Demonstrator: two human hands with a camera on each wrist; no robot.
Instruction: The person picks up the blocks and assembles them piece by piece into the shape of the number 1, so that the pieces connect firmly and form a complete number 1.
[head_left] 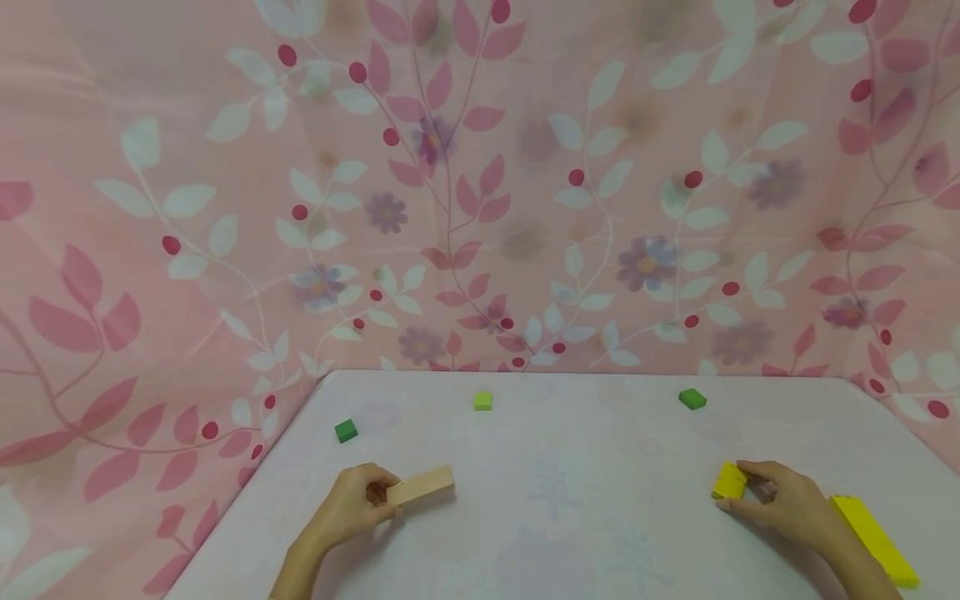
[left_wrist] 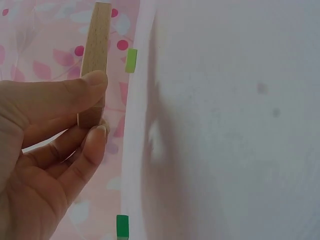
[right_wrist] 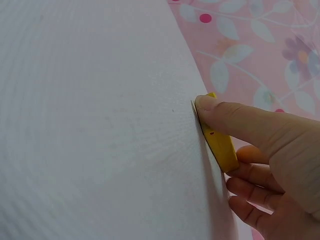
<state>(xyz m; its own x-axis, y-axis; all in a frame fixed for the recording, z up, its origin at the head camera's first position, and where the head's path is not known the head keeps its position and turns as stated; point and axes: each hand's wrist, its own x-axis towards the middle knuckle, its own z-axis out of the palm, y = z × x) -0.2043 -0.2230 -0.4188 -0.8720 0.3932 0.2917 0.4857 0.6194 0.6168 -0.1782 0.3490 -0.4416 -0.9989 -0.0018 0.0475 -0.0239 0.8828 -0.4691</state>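
My left hand (head_left: 352, 507) pinches one end of a plain wooden block (head_left: 423, 487) between thumb and fingers, over the left half of the white table. In the left wrist view the wooden block (left_wrist: 98, 47) juts out beyond the thumb, and a shadow falls on the tabletop. On the right side, my right hand (head_left: 787, 504) grips a short yellow block (head_left: 727, 482) by its two ends. The right wrist view has this yellow block (right_wrist: 220, 147) at or very near the table surface; whether it touches, I cannot tell.
A long yellow block (head_left: 876, 542) lies beside the right forearm. Towards the back of the table (head_left: 585, 417) are a dark green block (head_left: 346, 431), a light green block (head_left: 483, 402) and another green block (head_left: 692, 399). A pink floral cloth (head_left: 525, 208) hangs behind.
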